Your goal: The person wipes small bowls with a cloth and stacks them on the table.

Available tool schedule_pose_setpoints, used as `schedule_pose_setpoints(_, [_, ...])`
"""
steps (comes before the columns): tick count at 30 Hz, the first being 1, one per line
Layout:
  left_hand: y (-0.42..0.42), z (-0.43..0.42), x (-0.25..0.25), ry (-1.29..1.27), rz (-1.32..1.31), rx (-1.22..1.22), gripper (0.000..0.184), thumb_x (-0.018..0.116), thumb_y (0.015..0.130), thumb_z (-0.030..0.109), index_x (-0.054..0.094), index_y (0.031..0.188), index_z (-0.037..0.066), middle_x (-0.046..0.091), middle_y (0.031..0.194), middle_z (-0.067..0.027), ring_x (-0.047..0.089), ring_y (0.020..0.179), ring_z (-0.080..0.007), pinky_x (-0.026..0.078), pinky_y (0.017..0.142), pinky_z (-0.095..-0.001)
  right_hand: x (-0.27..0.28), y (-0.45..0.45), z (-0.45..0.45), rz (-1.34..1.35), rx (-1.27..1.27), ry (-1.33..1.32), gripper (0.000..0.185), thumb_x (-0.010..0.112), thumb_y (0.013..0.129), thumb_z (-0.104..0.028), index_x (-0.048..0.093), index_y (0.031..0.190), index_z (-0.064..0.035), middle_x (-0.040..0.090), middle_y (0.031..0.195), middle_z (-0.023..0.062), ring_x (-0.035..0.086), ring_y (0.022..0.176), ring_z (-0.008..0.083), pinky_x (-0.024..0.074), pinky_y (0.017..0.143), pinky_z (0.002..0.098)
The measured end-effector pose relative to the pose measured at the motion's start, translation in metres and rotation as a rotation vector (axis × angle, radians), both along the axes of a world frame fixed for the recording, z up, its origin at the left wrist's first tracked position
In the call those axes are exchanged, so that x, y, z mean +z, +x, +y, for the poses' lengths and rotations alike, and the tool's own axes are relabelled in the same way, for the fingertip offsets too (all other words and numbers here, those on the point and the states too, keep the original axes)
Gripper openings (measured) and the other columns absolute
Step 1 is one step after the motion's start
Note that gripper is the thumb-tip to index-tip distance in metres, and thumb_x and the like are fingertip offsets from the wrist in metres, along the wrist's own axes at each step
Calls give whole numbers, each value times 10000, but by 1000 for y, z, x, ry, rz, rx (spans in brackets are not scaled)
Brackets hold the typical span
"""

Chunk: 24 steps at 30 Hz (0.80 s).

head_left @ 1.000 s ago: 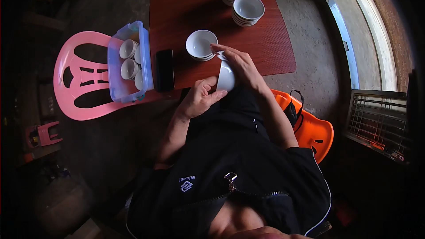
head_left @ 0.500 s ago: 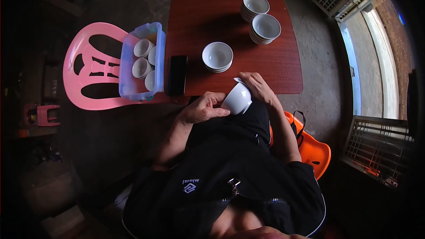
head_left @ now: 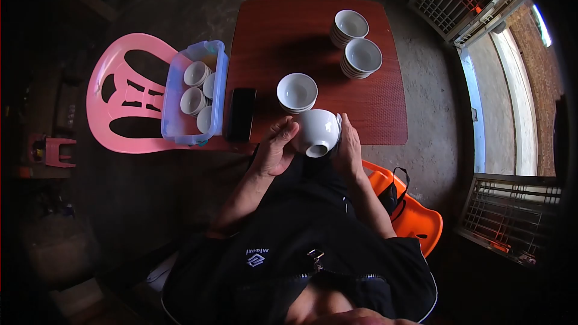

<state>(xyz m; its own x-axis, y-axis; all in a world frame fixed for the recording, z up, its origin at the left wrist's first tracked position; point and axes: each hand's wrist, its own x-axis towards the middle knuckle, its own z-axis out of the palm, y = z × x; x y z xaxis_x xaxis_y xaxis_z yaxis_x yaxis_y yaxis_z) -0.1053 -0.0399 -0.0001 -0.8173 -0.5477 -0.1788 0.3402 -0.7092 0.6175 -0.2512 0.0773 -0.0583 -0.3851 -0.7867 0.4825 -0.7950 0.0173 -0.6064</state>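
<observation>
A white bowl [head_left: 318, 129] is tilted over my lap, its foot ring turned toward me. My left hand [head_left: 278, 147] grips the bowl's left side, with the thumb on the outer wall. Against its right side lies my right hand [head_left: 347, 147], fingers together. A small white piece like cloth or tissue [head_left: 339, 121] shows between that hand and the bowl; most of it is hidden. Just beyond, a short stack of white bowls [head_left: 297, 91] stands on the table. Two taller stacks, a far one [head_left: 350, 25] and a nearer one [head_left: 363, 56], stand at the right.
The brown table [head_left: 265, 30] lies ahead, with a black phone [head_left: 242, 114] at its left edge. A clear plastic bin [head_left: 171, 126] holding several small white cups [head_left: 193, 101] rests on a pink chair [head_left: 99, 102]. An orange chair [head_left: 421, 222] is at my right.
Both hands have raised the bowl slightly and turned it so its foot faces me more. My right hand has moved down along its side. The camera view has shifted a little.
</observation>
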Motion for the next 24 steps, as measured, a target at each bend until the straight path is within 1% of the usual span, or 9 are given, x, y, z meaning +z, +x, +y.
schedule_pose_setpoints(2, [1, -4, 0, -12, 69, -5, 39, 587, 910, 131, 598, 905, 94, 597, 852, 40, 539, 806, -40, 439, 738, -201, 2, 4, -3, 27, -67, -50, 470, 547, 833, -94, 439, 1254, 83, 581, 1072, 231, 562, 975, 365, 441, 868, 402])
schedule_pose_setpoints(4, [1, -7, 8, -301, -80, -142, 141, 612, 904, 181, 554, 800, 106, 555, 746, 66, 483, 708, -6, 419, 668, -195, 51, -14, -14, -1127, 131, 221, 262, 534, 881, -164, 571, 1034, 45, 623, 894, 179, 600, 827, 334, 462, 771, 412])
schedule_pose_setpoints(7, [-8, 4, 26, -758, -278, -167, 110, 611, 886, 115, 565, 800, 64, 539, 734, 56, 471, 678, -16, 400, 617, -197, 78, -11, -22, -100, 232, 172, 275, 505, 928, -239, 540, 831, 15, 531, 692, 124, 498, 593, 222, 433, 624, 317])
schedule_pose_setpoints(9, [-9, 3, 26, -799, -317, -175, 94, 610, 874, 86, 569, 798, 50, 540, 720, 45, 474, 675, -16, 388, 603, -181, 83, -10, -25, 0, 298, 167, 295, 504, 930, -242, 517, 796, 21, 474, 674, 132, 453, 587, 215, 412, 605, 286])
schedule_pose_setpoints(11, [-4, -12, 15, -663, -225, -218, 112, 626, 874, 106, 570, 791, 56, 557, 709, 37, 494, 668, -21, 407, 611, -176, 88, -15, -25, -540, 288, 344, 289, 497, 935, -231, 523, 806, 26, 488, 674, 125, 480, 608, 189, 420, 621, 285])
schedule_pose_setpoints(15, [-2, -9, 10, -110, -16, -57, 133, 656, 871, 166, 577, 796, 89, 576, 731, 48, 521, 686, -16, 427, 624, -173, 37, 6, -15, -1334, 262, -201, 381, 431, 987, -335, 465, 737, -49, 421, 714, -52, 362, 656, 26, 329, 560, 195])
schedule_pose_setpoints(19, [-1, -8, 14, 13, -85, -55, 129, 645, 872, 133, 574, 780, 77, 562, 712, 54, 509, 685, -12, 410, 618, -175, 49, -8, -7, -1259, 280, 29, 337, 446, 980, -293, 553, 806, -26, 513, 710, -31, 450, 645, 46, 379, 575, 226])
schedule_pose_setpoints(21, [-1, -18, 24, -731, -277, -395, 123, 632, 866, 94, 573, 764, 60, 540, 686, 58, 481, 665, -12, 383, 598, -176, 82, -20, -10, -615, 334, 390, 335, 469, 971, -283, 558, 814, 0, 523, 678, -12, 470, 625, 70, 388, 564, 232])
schedule_pose_setpoints(24, [-4, -18, 18, -741, -246, -395, 97, 629, 858, 81, 588, 779, 43, 538, 676, 49, 468, 649, -14, 371, 578, -184, 91, -22, -15, -299, 458, 513, 354, 510, 951, -306, 576, 799, 7, 543, 662, -8, 495, 617, 78, 404, 557, 244])
